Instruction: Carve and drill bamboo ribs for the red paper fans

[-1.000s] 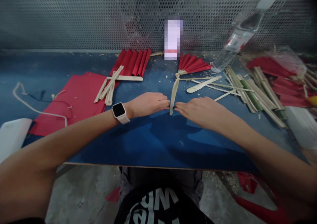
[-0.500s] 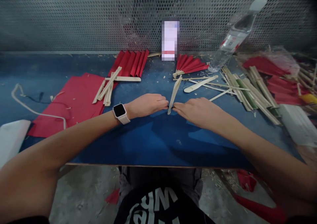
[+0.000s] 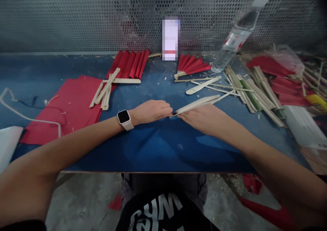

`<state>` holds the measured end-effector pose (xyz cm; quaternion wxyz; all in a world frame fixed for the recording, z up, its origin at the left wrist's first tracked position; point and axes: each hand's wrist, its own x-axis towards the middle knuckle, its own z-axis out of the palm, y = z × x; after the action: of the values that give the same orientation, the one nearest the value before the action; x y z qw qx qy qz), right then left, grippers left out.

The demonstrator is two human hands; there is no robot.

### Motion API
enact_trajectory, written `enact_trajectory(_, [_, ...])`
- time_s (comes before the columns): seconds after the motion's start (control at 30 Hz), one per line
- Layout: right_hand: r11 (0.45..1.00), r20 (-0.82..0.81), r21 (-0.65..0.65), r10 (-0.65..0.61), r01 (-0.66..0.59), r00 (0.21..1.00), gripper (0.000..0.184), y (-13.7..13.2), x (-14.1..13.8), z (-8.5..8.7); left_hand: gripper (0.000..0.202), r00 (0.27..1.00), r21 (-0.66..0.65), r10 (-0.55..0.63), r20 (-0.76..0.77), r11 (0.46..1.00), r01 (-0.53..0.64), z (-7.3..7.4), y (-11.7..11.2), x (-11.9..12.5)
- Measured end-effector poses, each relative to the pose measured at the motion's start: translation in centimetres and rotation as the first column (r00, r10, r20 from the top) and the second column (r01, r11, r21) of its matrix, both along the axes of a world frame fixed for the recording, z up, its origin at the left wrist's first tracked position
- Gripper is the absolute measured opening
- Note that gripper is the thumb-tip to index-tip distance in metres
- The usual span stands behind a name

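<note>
A flat bundle of pale bamboo slats (image 3: 198, 103) slants over the back of my right hand, its near end between my two hands. My left hand (image 3: 154, 109), a watch (image 3: 124, 116) on its wrist, is closed with fingertips pinched on a thin dark piece (image 3: 174, 113) by the slats' near end. My right hand (image 3: 204, 118) is closed too, its fingertips at the other side of that end and seemingly on the same dark piece. My fingers hide most of the piece. Both hands are just above the blue table (image 3: 143, 149).
Red paper sheets (image 3: 66, 105) and crossed bamboo strips (image 3: 106, 89) lie left. Behind are pleated red paper (image 3: 129, 64), a phone (image 3: 170, 37), a red folded fan (image 3: 191, 66) and a water bottle (image 3: 237, 37). More bamboo strips (image 3: 249, 91) are at right.
The slats have swung from nearly upright between my hands down to the right, over my right hand. My hands stay close together. The view has shifted slightly.
</note>
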<state>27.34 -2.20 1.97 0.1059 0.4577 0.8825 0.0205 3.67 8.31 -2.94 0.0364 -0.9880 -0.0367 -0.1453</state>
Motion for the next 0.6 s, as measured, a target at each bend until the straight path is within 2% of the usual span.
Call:
enact_trajectory(0.2, [0.991,0.045,-0.106,-0.084,0.088,0.996,0.041,0.8,-1.7,1.6,0.047,1.000,-0.036,0.021,-0.017,0.999,-0.021,0.2,0.7,-1.3])
enact_trajectory(0.43, [0.974,0.056,-0.151,-0.163,0.170,0.985,0.047,1.0,-2.2,1.2,0.039,1.000,-0.093,0.008,-0.026,0.996,-0.011,0.5,0.6,-1.6])
enact_trajectory(0.6, [0.980,0.032,-0.133,-0.145,0.148,0.989,0.046,1.0,-2.5,1.0,0.033,0.999,-0.172,0.026,-0.039,0.985,-0.033,0.4,0.7,-1.8])
